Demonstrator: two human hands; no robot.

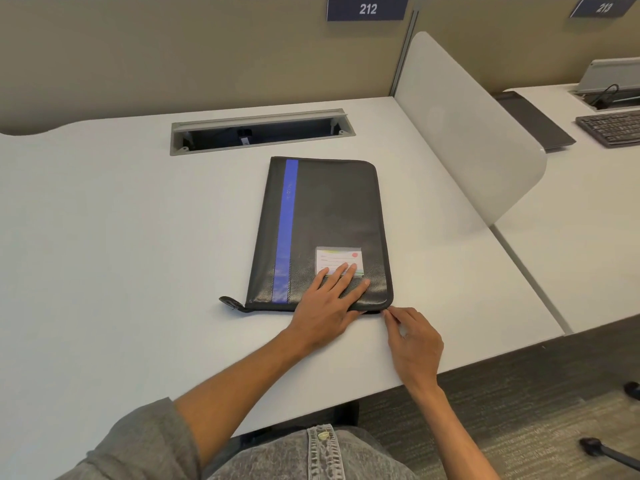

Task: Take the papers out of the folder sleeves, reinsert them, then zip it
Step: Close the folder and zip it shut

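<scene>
Closest in you've got a grey sleeve on the left arm and grey denim at the bottom of the view. Both forearms reach out over the near edge of the white desk.

The right hand sits just off the folder's near right corner, thumb and forefinger drawn together in a pinching grip right at the zipper edge there. Whatever it's pinching is too small to make out, probably the zip pull but can't say for sure.

The left hand lies flat on the near end of the folder, fingers straight and a bit spread, pressing the cover down. Its fingertips overlap the little label pocket with a card in it.

The folder itself is black with a blue stripe running lengthwise, closed and lying flat roughly mid-desk, a bit toward the right side, long side running away from the person. A small black tab sticks out at its near left corner.

Past the folder, toward the far edge, there's an open cable slot sunk into the desk. A white divider panel stands along the right edge, and beyond it the next desk has a keyboard. The back partition carries a sign reading 212.
</scene>
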